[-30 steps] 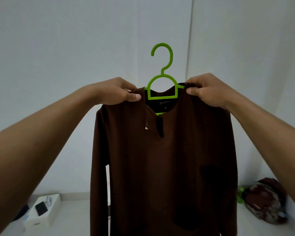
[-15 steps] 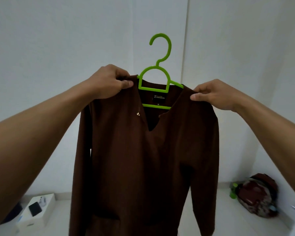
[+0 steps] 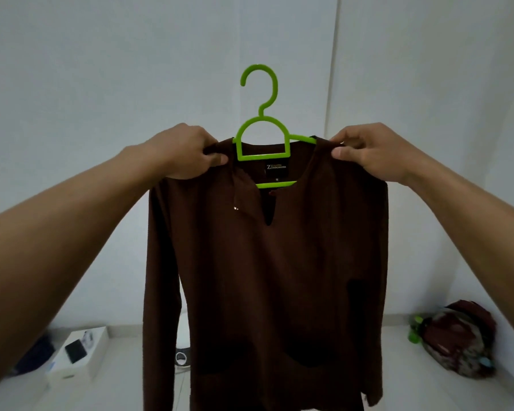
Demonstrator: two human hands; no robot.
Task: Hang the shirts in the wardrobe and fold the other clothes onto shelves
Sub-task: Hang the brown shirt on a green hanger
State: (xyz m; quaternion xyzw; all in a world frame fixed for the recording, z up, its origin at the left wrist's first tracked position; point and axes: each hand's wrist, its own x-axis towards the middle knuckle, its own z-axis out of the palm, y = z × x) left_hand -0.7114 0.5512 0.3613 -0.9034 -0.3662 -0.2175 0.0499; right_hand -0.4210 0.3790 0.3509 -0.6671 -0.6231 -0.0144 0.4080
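Grip: outstretched left hand [image 3: 184,155], right hand [image 3: 368,152] pinch shirt [image 3: 264,277], seemingly over hanger [image 3: 261,137].

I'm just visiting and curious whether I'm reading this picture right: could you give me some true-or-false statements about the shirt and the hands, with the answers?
1. The brown shirt hangs on a green hanger. True.
2. Only one hand holds the shirt. False: the left hand and the right hand each pinch a shoulder of it.
3. The hanger's hook is over a rail. False: the hook is free in the air, in front of a white wall.
4. A white box lies on the floor at lower left. True.
5. The shirt has short sleeves. False: its sleeves are long.
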